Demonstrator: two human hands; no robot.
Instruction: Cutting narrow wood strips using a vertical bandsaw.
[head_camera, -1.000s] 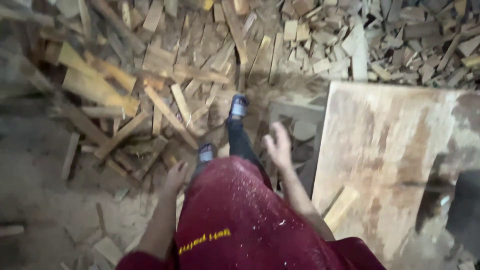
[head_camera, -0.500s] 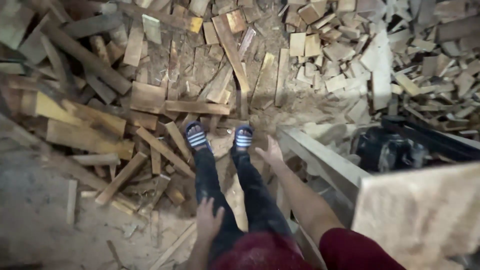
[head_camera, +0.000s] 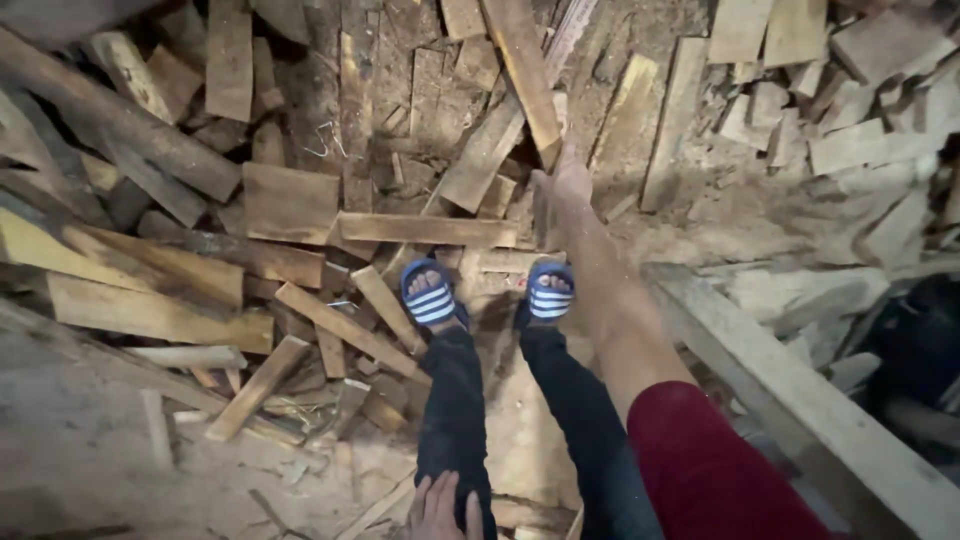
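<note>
I look straight down at my legs in dark trousers and my feet in blue striped slides (head_camera: 432, 298), which stand on sawdust at the edge of a heap of scrap wood. My right hand (head_camera: 566, 190) is stretched forward over the heap in a dark red sleeve. Its fingers reach the lower end of a long pale plank (head_camera: 524, 72) that slants up and to the left. The back of the hand faces me, so I cannot see whether the fingers grip it. My left hand (head_camera: 440, 512) lies flat on my left thigh, fingers apart and holding nothing.
Planks and offcuts (head_camera: 290, 205) lie criss-crossed over the whole ground ahead and to the left. A pale wooden beam (head_camera: 800, 400) runs diagonally at the right, with a dark object (head_camera: 915, 345) behind it. Sawdust ground (head_camera: 80, 450) shows at the lower left.
My view has tipped further down and closer to the heap. My right arm has stretched forward from beside my knee to the plank's end. The left hand stays on the thigh.
</note>
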